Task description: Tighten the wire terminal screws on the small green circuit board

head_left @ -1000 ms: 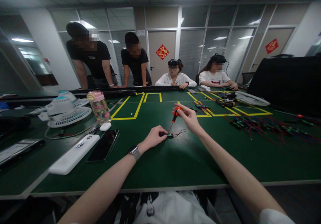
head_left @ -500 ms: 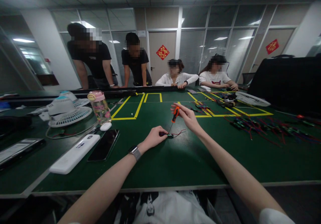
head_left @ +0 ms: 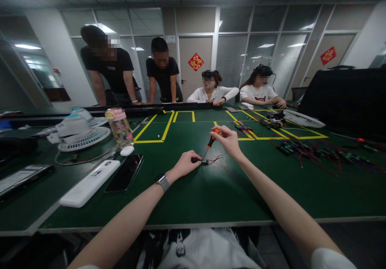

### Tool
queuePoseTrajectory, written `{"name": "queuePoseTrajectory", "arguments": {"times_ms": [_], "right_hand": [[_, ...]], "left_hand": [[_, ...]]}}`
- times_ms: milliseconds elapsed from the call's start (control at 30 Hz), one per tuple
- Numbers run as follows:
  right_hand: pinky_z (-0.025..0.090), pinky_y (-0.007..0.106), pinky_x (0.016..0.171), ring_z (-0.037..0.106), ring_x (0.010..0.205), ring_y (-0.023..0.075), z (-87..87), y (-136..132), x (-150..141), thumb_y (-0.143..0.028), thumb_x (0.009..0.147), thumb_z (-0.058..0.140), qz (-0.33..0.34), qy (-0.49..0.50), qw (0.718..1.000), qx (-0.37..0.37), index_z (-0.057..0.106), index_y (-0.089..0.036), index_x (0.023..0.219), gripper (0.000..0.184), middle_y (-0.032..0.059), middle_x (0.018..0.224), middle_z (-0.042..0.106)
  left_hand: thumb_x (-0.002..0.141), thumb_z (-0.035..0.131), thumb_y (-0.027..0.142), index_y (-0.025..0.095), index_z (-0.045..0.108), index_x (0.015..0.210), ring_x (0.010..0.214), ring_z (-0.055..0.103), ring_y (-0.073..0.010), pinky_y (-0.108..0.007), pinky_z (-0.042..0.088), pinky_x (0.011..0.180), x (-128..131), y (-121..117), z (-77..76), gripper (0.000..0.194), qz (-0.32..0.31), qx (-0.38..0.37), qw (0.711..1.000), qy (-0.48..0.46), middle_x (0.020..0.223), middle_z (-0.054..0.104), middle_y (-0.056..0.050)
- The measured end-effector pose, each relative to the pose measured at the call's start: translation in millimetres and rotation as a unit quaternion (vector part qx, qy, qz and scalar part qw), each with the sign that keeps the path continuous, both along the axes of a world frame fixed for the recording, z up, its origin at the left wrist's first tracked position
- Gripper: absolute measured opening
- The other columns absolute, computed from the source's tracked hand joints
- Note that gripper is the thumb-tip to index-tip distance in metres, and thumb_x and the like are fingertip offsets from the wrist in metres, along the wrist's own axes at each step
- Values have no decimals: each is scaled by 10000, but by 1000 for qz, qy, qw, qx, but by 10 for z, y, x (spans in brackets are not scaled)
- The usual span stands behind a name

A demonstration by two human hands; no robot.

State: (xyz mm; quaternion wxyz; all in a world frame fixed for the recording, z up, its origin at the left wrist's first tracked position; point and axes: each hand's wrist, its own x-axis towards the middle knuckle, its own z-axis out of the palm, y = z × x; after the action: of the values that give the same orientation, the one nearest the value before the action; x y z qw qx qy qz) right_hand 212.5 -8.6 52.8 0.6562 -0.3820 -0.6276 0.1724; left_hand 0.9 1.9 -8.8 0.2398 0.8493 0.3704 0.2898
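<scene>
My right hand point(head_left: 226, 139) grips the top of the orange and black handle of a screwdriver point(head_left: 210, 140) between thumb and fingers. The screwdriver leans, its thin shaft running down to a small green circuit board point(head_left: 205, 162) with red and dark wires. My left hand point(head_left: 186, 163) is closed on the board's dark end at the table surface and steadies it there. The fingers partly hide that dark piece, and the exact spot where the tip touches is too small to tell. A watch point(head_left: 162, 181) is on my left wrist.
On the left lie a dark phone point(head_left: 125, 173), a white power bank point(head_left: 90, 183), a pink-lidded bottle point(head_left: 120, 128) and white fans point(head_left: 81, 134). Bundles of wired boards point(head_left: 313, 152) lie on the right, near a black case point(head_left: 346, 100). Several people are across the green table point(head_left: 229, 196).
The fingers of my right hand have gone from stretched out beside the screwdriver handle to curled and pinching its top. My left hand and the board have stayed in place.
</scene>
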Motion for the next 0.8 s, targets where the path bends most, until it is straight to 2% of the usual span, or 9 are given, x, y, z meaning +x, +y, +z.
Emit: {"name": "queuePoseTrajectory", "arguments": {"times_ms": [100,233,400,567,700,800], "right_hand": [[459,298,625,555,647,149,-18,-2,-33,-471,754,741,-2,-5,1000,18,752,-214,853,275,21,776,608],[485,311,696,587,778,180,-14,-21,-88,-488,820,670,35,-2,999,26,733,-229,877,272,48,884,642],[498,311,723,601,758,175,22,-58,-149,-544,801,664,136,66,987,-49,676,-235,871,317,21,820,637],[519,345,797,635,818,187,54,-97,-196,-544,813,648,232,112,963,-83,629,-271,1014,339,27,856,654],[529,383,835,648,852,207,47,-95,-220,-563,833,601,227,106,964,-87,584,-269,952,318,47,901,669],[526,360,808,629,821,196,22,-77,-209,-572,819,617,191,104,973,-81,596,-260,935,333,37,886,658]], "left_hand": [[840,657,249,173,777,969,882,639,-193,-308,491,825,6,5,-1,192,-1,6,1000,0,959,678,-61],[830,661,217,169,777,953,868,640,-184,-295,488,816,12,-5,12,175,-1,10,1000,0,942,677,-60],[812,691,241,178,775,937,859,639,-186,-294,497,803,15,-31,38,163,-1,2,1000,-8,942,679,-57],[811,691,241,178,775,934,860,640,-187,-293,501,802,18,-51,58,162,2,-1,1000,-8,944,682,-60],[815,688,249,187,776,936,862,641,-187,-295,505,803,15,-38,42,161,3,1,1000,-7,947,684,-57],[821,686,260,190,774,947,863,642,-184,-292,506,799,10,-15,16,169,-3,1,1000,-10,955,682,-53]]}}
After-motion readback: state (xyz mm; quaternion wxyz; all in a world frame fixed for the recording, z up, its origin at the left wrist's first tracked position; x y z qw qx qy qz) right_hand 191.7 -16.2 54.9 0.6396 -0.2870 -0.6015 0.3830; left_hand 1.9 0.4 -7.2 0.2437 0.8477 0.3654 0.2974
